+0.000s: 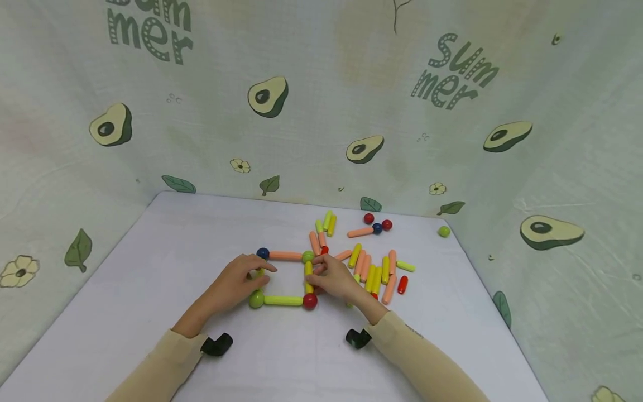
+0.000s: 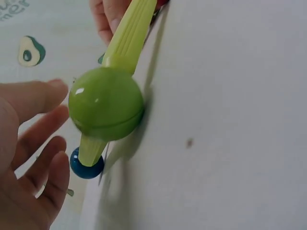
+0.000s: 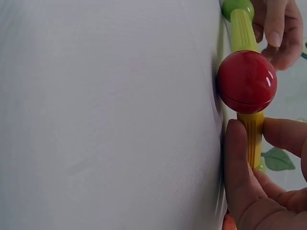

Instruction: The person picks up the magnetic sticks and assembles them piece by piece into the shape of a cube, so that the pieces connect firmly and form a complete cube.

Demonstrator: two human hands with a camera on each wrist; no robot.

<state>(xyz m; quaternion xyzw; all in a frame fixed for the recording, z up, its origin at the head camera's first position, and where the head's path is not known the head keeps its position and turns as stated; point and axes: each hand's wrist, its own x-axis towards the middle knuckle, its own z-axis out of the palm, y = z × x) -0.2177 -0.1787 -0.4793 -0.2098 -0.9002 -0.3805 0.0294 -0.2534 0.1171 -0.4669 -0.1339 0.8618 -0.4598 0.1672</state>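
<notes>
On the white table lies a four-sided frame of plastic rods joined by balls. Its corners are a blue ball (image 1: 263,253), two green balls, one of them (image 2: 106,103) large in the left wrist view, and a red ball (image 3: 247,82). An orange rod (image 1: 286,256) forms the far side and a lime rod (image 1: 283,300) the near side. My right hand (image 1: 337,276) pinches the yellow rod (image 3: 254,136) on the right side between thumb and fingers. Beside the left side, my left hand (image 1: 242,281) has its fingers loosely bent and apart, holding nothing; it partly hides that rod.
Right of the frame lie several loose orange, yellow, lime and red rods (image 1: 403,284). Farther back, an orange rod (image 1: 360,232) touches a blue ball (image 1: 377,228), near two red balls (image 1: 369,218). A green ball (image 1: 444,231) sits by the right edge. Printed cloth (image 1: 311,111) surrounds the table.
</notes>
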